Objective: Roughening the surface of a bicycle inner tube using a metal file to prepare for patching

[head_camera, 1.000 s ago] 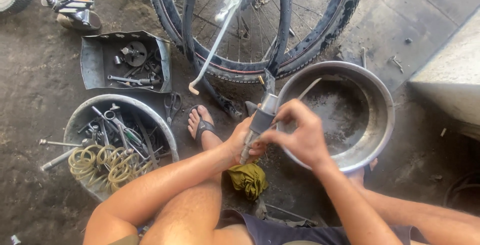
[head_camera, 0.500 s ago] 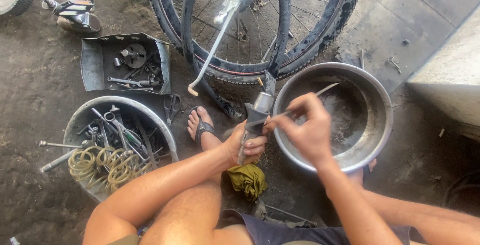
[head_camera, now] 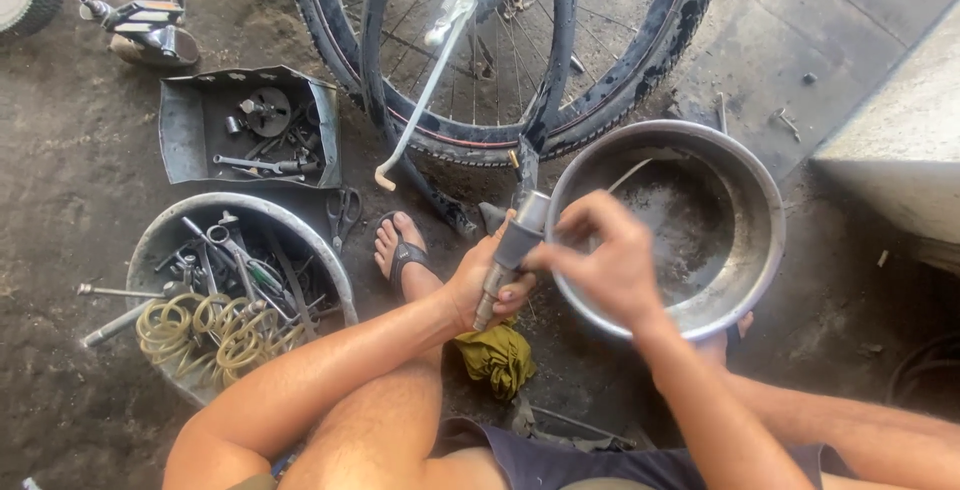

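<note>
My left hand (head_camera: 482, 285) grips a grey metal cylinder (head_camera: 512, 250), a hub-like bicycle part, held upright near the rim of a large steel basin (head_camera: 760, 210). My right hand (head_camera: 605, 265) pinches a thin metal rod (head_camera: 628, 176) whose tip points out over the basin's wet, dirty inside. Both hands meet at the top of the cylinder. A crumpled yellow-green rag (head_camera: 497, 358) lies on the ground below my left hand, by my sandalled foot (head_camera: 400, 250).
A bicycle wheel (head_camera: 640, 60) with its kickstand (head_camera: 420, 115) stands just behind the basin. At left are a round tub (head_camera: 160, 240) of tools and coiled yellow hose, a dented metal tray (head_camera: 185, 130) of parts, scissors (head_camera: 345, 215), and a pedal (head_camera: 140, 20). A concrete step (head_camera: 900, 140) rises at right.
My right hand has drawn the thin rod from the cylinder's top toward the basin, and the cylinder has tipped slightly in my left hand.
</note>
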